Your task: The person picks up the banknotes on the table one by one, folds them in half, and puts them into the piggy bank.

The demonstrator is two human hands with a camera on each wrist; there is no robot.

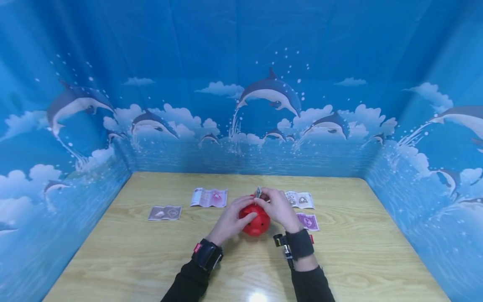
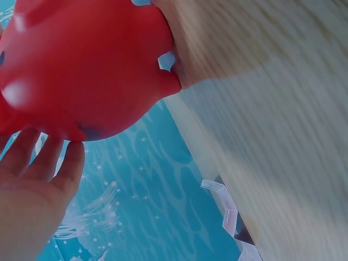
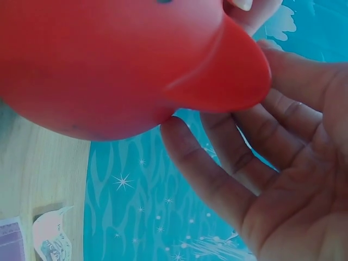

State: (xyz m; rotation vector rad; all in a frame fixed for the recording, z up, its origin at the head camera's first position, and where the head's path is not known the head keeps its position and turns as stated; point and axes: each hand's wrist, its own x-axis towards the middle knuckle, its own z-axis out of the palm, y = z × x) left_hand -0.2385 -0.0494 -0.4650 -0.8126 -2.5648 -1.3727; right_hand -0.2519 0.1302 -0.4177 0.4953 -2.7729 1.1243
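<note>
A red piggy bank [image 1: 255, 228] stands on the table with its snout towards me. My left hand [image 1: 232, 217] holds it around its left side, thumb across the front; in the left wrist view, fingers of the left hand [image 2: 35, 185] touch its red body [image 2: 81, 70]. At the top of the bank, my right hand [image 1: 280, 209] pinches a small folded banknote [image 1: 258, 192] that stands upright. The slot and the note's lower end are hidden by the fingers. In the right wrist view, the right hand [image 3: 288, 157] lies beside the bank's ear [image 3: 234, 76].
Creased play banknotes lie flat on the wooden table [image 1: 143, 260]: a brownish one [image 1: 164, 212] and a pink one [image 1: 209, 198] on the left, a whitish one [image 1: 303, 200] and a purple one [image 1: 310, 222] on the right. A blue dolphin-print curtain [image 1: 211, 50] surrounds the table's back and sides.
</note>
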